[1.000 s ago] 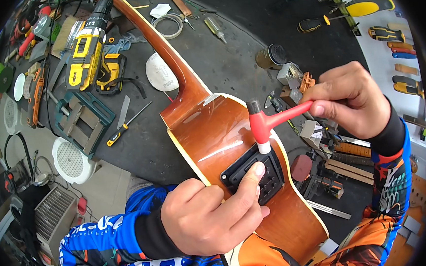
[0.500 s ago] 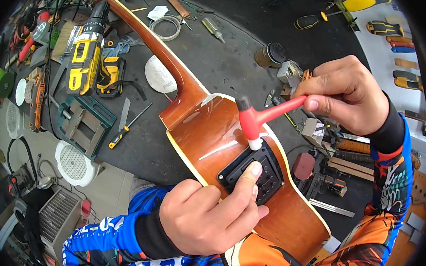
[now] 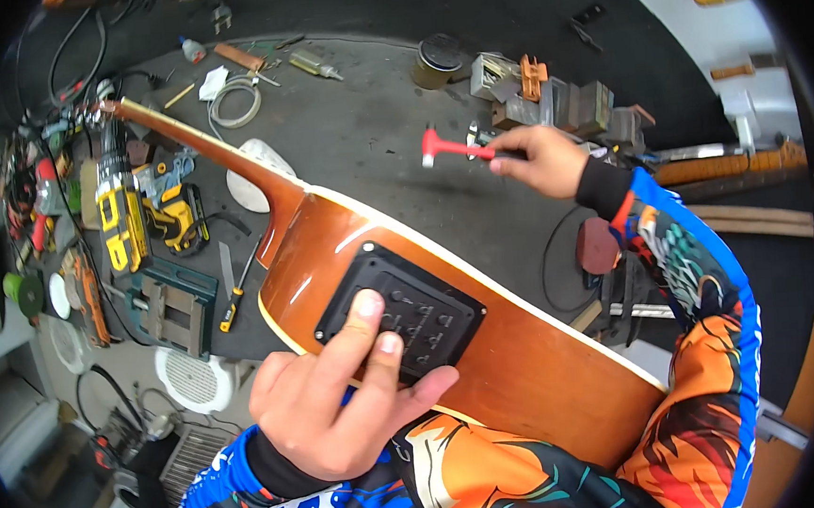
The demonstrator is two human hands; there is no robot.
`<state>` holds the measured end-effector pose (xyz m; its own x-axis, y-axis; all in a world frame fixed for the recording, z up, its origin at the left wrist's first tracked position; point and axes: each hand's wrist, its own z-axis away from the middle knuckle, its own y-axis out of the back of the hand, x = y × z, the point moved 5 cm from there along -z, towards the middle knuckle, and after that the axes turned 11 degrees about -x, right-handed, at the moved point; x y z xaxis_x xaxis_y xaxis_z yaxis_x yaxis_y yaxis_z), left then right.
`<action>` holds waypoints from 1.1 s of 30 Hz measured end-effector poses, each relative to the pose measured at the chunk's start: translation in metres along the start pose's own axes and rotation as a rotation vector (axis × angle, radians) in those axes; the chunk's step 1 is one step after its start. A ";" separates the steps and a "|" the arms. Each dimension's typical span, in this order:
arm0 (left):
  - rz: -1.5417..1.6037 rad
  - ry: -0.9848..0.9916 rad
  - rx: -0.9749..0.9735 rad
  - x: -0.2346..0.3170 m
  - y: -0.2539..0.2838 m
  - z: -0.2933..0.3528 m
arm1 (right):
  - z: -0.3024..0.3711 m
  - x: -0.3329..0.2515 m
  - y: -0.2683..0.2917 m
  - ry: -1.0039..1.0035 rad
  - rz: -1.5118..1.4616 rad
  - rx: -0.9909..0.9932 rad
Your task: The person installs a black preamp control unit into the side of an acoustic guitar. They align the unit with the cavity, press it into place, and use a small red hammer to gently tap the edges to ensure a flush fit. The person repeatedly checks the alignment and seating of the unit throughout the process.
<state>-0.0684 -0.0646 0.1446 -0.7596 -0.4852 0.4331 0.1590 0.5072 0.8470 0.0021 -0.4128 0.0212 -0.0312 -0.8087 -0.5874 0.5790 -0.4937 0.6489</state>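
Head view: the guitar [image 3: 517, 341] lies on its side across the person's lap. Its long axis runs from lower right up to upper left, the neck [image 3: 196, 141] pointing toward the cluttered far-left end of the dark workbench [image 3: 372, 153]. The body side is glossy orange-brown wood with a pale cream binding along both edges. Set into it is a black rectangular control panel [image 3: 402, 311] with small round knobs.

The left hand [image 3: 337, 405] rests against the guitar's side, its index and middle fingertips [image 3: 368, 304] pressing on the panel, thumb spread beside them; it clasps nothing.

The right hand [image 3: 542, 160] is stretched well away over the workbench, its fingers closed round the handle of a small red hammer [image 3: 447, 145], whose head points left.

Near the neck lie a yellow-and-black cordless drill [image 3: 122, 222], a white round sanding disc [image 3: 249, 185] and a coil of pale cord [image 3: 234, 101]. A dark round tin [image 3: 438, 60] stands beyond the hammer.
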 end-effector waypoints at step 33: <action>-0.018 0.036 0.034 0.002 -0.004 0.004 | 0.019 -0.176 0.002 0.955 -0.334 0.074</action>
<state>-0.0736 -0.0644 0.1413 -0.7392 -0.5194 0.4288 0.1235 0.5214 0.8443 -0.0067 -0.2773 0.1345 0.5010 -0.0480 -0.8641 0.6070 -0.6922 0.3904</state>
